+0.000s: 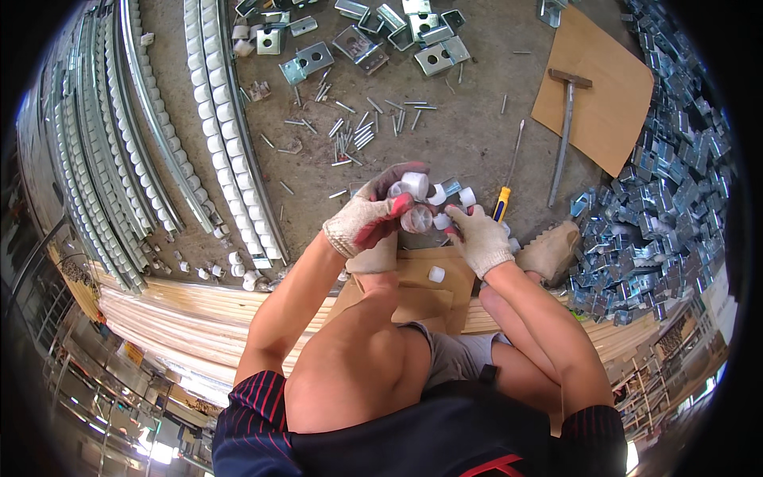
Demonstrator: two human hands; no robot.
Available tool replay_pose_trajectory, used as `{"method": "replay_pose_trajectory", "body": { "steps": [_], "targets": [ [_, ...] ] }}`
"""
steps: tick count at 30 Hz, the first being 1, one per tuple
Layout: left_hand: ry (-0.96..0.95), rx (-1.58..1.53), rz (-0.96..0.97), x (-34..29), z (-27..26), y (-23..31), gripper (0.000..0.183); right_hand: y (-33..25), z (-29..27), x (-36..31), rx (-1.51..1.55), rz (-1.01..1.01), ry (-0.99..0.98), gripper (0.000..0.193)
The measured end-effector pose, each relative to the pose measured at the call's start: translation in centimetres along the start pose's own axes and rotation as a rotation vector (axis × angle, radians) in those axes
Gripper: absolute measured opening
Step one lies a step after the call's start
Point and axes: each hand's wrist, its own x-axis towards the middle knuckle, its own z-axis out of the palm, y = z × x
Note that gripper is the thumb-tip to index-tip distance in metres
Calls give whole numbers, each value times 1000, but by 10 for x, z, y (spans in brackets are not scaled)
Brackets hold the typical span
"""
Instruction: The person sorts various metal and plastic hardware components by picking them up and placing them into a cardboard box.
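My left hand (373,213), in a cream and red work glove, is closed around several small white plastic rollers (414,185). One roller (417,219) by its thumb shows its round, spoked end and looks half clear. To the right, my right hand (482,241), gloved alike, has its thumb and finger closed about another white roller (441,222); its fingertips are partly hidden. Just beyond it lies a loose roller (466,195), beside a small shiny metal piece (451,188). Between my legs, a single roller (436,274) rests on brown cardboard (421,304).
Metal rails lined with white rollers (226,127) lie at the left. Short metal pins (364,137) and brackets (437,57) are scattered ahead. A yellow-handled screwdriver (501,204) and a hammer (567,119) lie at the right, near a big heap of brackets (636,238).
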Motion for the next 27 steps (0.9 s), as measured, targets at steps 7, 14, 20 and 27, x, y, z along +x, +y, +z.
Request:
{"method": "replay_pose_trajectory", "body": {
  "steps": [7, 14, 20, 27],
  "targets": [
    [-31, -104, 77, -2, -10, -3, 76, 8, -18, 8, 1158, 153, -81, 48],
    [183, 394, 127, 14, 0, -5, 61, -39, -53, 21, 1341, 137, 11, 36],
    [286, 424, 94, 70, 55, 70, 55, -47, -99, 88, 1421, 12, 270, 37],
    [28, 656, 443, 158, 241, 304, 33, -93, -399, 150, 1458, -343, 421, 41]
  ]
}}
